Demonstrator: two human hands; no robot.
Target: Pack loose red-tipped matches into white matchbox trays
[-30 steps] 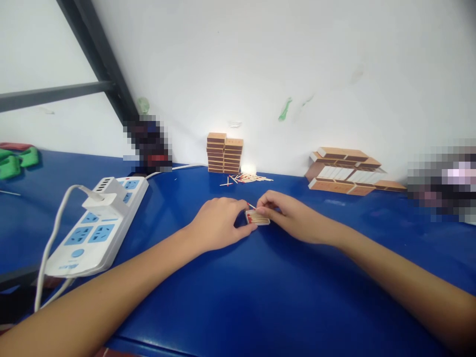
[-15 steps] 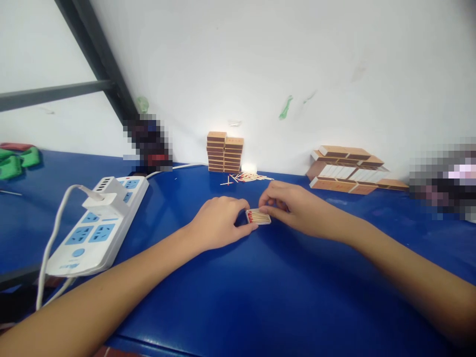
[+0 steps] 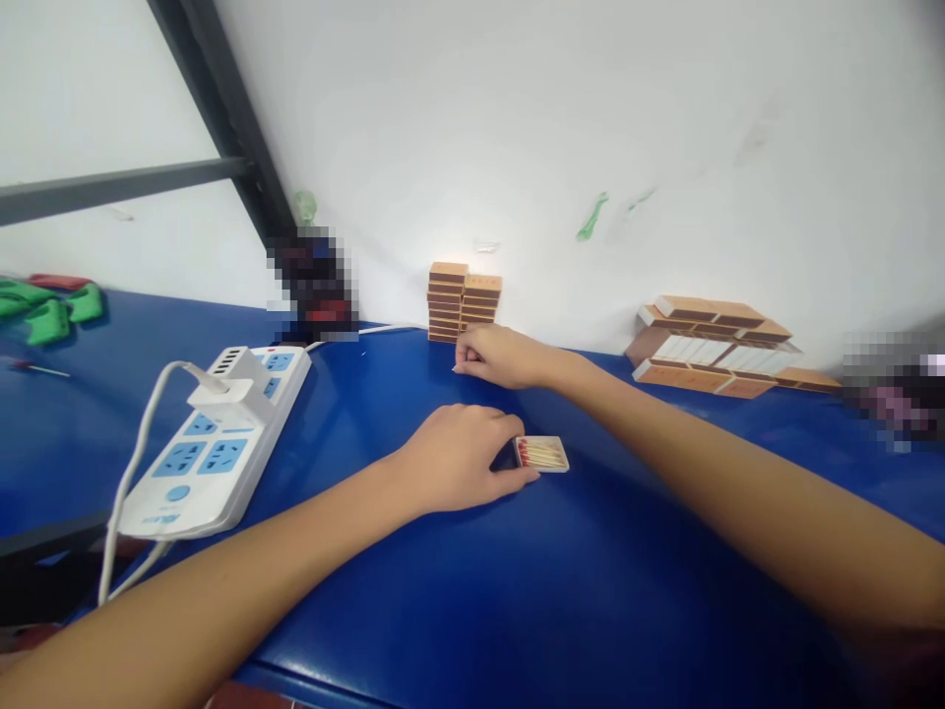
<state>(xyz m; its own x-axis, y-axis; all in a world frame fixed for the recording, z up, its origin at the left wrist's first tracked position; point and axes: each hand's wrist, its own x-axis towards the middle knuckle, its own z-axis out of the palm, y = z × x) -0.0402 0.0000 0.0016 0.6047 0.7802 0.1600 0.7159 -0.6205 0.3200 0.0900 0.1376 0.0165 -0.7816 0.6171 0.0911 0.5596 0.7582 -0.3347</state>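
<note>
My left hand [image 3: 469,458] holds the left end of a small white matchbox tray [image 3: 562,467] between thumb and fingers. Red-headed matches [image 3: 542,454] lie side by side in it, heads toward that hand. Farther back, my right hand [image 3: 494,354] is low over the table, right in front of the stacked matchboxes [image 3: 446,295]. Its fingers are pinched together; whatever they hold, if anything, cannot be made out. The loose match pile is hidden behind this hand.
More matchboxes [image 3: 709,313] are stacked by the wall at right. On the left of the blue table [image 3: 443,601] lie a white power strip [image 3: 221,473] with a plugged-in adapter [image 3: 228,394] and cable. Green objects [image 3: 48,321] and a screwdriver [image 3: 44,369] lie beyond it.
My right hand has left the tray and moved back and left to where the loose matches lay. My left hand stays on the tray. The whole view has shifted slightly.
</note>
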